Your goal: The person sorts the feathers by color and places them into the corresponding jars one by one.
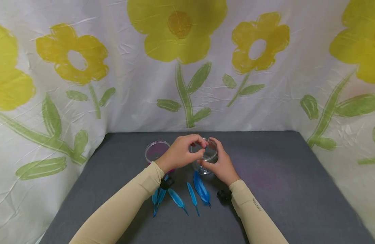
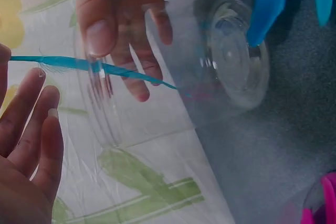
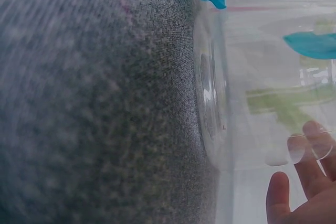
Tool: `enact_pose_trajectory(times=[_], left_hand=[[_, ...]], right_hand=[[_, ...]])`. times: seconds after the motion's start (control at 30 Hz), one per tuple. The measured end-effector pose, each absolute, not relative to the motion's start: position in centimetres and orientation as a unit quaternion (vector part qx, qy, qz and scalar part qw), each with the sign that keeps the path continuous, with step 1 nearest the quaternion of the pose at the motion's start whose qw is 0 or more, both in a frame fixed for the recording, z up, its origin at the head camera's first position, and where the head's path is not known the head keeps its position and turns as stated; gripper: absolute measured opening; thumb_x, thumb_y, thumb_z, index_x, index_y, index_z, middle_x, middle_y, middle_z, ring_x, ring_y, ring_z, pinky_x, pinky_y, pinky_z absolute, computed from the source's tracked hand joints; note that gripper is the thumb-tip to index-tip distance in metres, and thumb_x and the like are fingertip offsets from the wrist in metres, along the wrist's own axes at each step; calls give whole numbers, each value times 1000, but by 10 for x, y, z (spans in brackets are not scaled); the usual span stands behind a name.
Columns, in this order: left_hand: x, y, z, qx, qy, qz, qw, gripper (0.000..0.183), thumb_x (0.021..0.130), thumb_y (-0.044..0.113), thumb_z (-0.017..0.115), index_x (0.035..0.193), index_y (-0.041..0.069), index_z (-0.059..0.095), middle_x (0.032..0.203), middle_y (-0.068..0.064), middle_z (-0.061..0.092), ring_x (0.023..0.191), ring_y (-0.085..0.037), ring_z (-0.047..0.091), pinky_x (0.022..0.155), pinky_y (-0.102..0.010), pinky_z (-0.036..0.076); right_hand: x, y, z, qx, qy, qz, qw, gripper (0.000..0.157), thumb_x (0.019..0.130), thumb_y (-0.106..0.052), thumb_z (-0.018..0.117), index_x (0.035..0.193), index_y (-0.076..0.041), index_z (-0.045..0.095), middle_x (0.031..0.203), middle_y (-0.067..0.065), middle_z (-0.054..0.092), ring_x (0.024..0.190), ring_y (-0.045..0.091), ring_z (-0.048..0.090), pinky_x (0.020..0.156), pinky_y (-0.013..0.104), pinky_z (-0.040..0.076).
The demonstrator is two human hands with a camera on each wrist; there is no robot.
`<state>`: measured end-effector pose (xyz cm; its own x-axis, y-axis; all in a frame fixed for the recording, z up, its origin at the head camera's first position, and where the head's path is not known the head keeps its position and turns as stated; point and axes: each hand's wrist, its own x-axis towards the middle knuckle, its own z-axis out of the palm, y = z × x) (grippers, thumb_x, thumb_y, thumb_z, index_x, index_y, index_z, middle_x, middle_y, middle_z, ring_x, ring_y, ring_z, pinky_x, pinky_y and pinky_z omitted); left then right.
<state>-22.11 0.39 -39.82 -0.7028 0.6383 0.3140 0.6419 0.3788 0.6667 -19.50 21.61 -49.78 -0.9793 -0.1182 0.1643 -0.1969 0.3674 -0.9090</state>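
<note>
Our left hand (image 1: 182,151) pinches a blue feather (image 2: 65,62) reaching through the mouth of the clear jar (image 1: 203,168) our right hand (image 1: 221,166) grips. We seem mid-insertion; next, we likely need to loosen that pinch inside.

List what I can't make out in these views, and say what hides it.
- Left wrist view: the pinched end of the feather, cut off at the left edge along with the pinching fingertips.
- Right wrist view: the rim of the clear jar, beyond the right edge.
- Head view: the lower part of the container at left, behind the left arm; lettering, too small to read surely.
</note>
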Motion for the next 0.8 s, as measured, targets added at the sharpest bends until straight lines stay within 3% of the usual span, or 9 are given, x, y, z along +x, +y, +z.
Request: enact_pose_trajectory(times=[0.17,0.47,0.8], left_hand=[[-223,4,-405,-393,-838,-380,13,10,103,20,69,113,19,71,120,4,73,119,-17,70,109,-47,58],[-223,-1,-414,-396,-862,-311,53,9,103,23,72,112,23,70,120,7,73,118,-15,70,105,-38,59],[-220,-9,-415,-396,-862,-309,59,9,103,21,73,112,21,71,116,7,73,115,-19,72,105,-39,59]], right_hand=[[-196,215,-498,102,-827,552,38,100,90,-49,87,169,-34,27,168,2,48,157,31,45,125,72,33],[-197,216,-498,118,-823,554,44,96,93,-39,86,169,-26,29,169,1,47,158,31,44,126,70,33],[-196,218,-498,111,-820,560,34,99,92,-43,86,169,-32,25,171,0,44,160,30,39,127,69,34]])
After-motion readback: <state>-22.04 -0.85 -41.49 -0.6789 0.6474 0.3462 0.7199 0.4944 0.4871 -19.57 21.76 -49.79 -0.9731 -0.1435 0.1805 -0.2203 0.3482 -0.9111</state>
